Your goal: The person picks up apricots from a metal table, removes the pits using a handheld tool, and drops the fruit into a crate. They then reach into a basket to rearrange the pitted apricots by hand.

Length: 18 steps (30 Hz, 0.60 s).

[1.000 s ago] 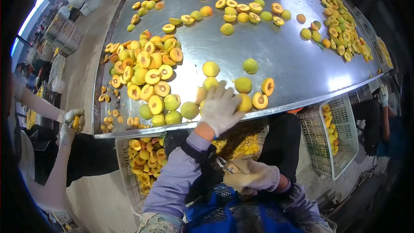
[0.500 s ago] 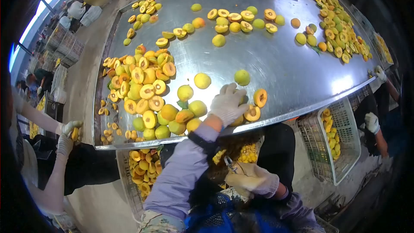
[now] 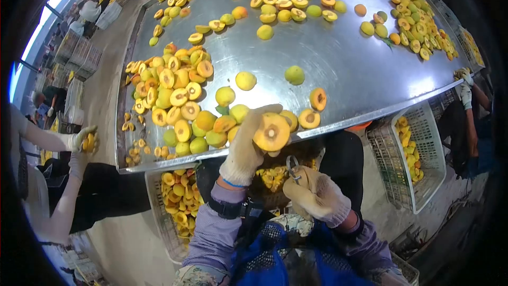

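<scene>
My left hand (image 3: 244, 145), in a white knit glove, holds up a halved yellow fruit (image 3: 271, 132) with its cut face and dark pit toward me, just off the near edge of the steel table (image 3: 338, 69). My right hand (image 3: 316, 196), also gloved, is below it and closed around a small metal pitting tool (image 3: 292, 165) whose tip points up at the fruit. A heap of whole and halved fruit (image 3: 182, 98) lies on the table to the left of my left hand.
Plastic crates of fruit halves (image 3: 177, 201) sit under the table edge, with another crate (image 3: 410, 153) at the right. A co-worker's gloved hands (image 3: 84, 140) hold a fruit at the left. Another person's gloved hand (image 3: 464, 87) works at the right edge.
My left hand has lifted a halved fruit off the table and drawn it back toward me. My right hand has risen with the tool toward it.
</scene>
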Tool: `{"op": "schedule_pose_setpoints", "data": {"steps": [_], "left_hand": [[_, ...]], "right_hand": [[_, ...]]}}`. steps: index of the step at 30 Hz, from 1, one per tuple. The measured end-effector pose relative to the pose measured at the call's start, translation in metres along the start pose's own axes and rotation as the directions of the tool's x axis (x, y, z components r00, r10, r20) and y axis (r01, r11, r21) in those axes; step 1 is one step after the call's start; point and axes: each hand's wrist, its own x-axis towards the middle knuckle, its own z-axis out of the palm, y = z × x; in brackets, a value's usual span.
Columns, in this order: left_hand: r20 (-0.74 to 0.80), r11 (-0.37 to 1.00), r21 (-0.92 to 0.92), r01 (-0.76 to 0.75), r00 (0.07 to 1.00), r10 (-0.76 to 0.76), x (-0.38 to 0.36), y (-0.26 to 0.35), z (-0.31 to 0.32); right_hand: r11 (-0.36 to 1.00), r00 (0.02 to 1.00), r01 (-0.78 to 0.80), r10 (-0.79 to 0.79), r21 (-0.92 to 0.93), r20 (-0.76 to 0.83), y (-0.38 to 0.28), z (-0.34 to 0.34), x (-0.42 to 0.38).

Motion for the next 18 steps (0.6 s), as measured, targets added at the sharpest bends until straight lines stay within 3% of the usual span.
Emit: {"op": "schedule_pose_setpoints", "data": {"steps": [1,2,3,4,5,6,8,12,13,15,16,17,18], "left_hand": [[-0.008,1.0,-0.001,0.004,1.0,-0.004,-0.011,0.002,0.002],[-0.007,1.0,-0.025,-0.004,1.0,0.004,-0.022,0.006,0.007],[-0.003,0.999,-0.049,-0.011,1.0,0.011,-0.032,0.01,0.011],[-0.005,0.999,-0.051,-0.007,1.0,0.006,-0.039,0.012,0.013],[0.017,0.988,0.134,-0.073,0.997,0.071,-0.045,0.013,0.014],[0.051,0.94,0.312,-0.14,0.99,0.131,-0.052,0.014,0.015],[0.075,0.903,0.39,-0.183,0.983,0.166,-0.064,0.016,0.017],[-0.039,0.982,0.11,-0.151,0.987,0.157,-0.08,0.01,0.027],[-0.073,0.987,-0.002,-0.158,0.985,0.158,-0.083,0.008,0.028],[-0.04,0.967,0.076,-0.243,0.968,0.246,-0.088,0.01,0.033],[-0.001,0.934,0.151,-0.324,0.945,0.328,-0.091,0.012,0.036],[-0.003,0.934,0.15,-0.325,0.944,0.329,-0.094,0.014,0.039],[-0.016,0.925,0.153,-0.348,0.935,0.355,-0.095,0.017,0.042]], "right_hand": [[0.863,0.955,-0.286,0.294,0.416,0.047,0.0,0.002,-0.002],[0.86,0.953,-0.292,0.299,0.418,0.05,-0.001,0.005,-0.003],[0.975,0.985,-0.167,0.171,0.147,-0.015,-0.002,0.008,-0.003],[0.989,0.999,-0.031,0.026,-0.143,-0.04,-0.003,0.012,-0.002],[0.9,0.992,0.101,-0.121,-0.423,-0.022,-0.003,0.014,-0.003],[0.901,0.993,0.096,-0.117,-0.423,-0.023,-0.003,0.015,-0.003],[0.896,0.97,0.226,-0.243,-0.382,0.004,-0.002,0.019,-0.005],[0.905,0.989,0.104,-0.139,-0.413,-0.056,0.002,0.028,-0.016],[0.926,0.979,0.186,-0.203,-0.327,-0.016,0.017,0.025,-0.018],[0.935,0.963,0.264,-0.267,-0.236,0.017,0.019,0.024,-0.022],[0.909,0.996,-0.082,0.085,0.408,0.01,0.009,0.026,-0.026],[0.395,0.909,-0.356,0.357,0.847,0.215,0.003,0.026,-0.028],[0.397,0.909,-0.355,0.357,0.846,0.214,0.007,0.025,-0.028]]}}
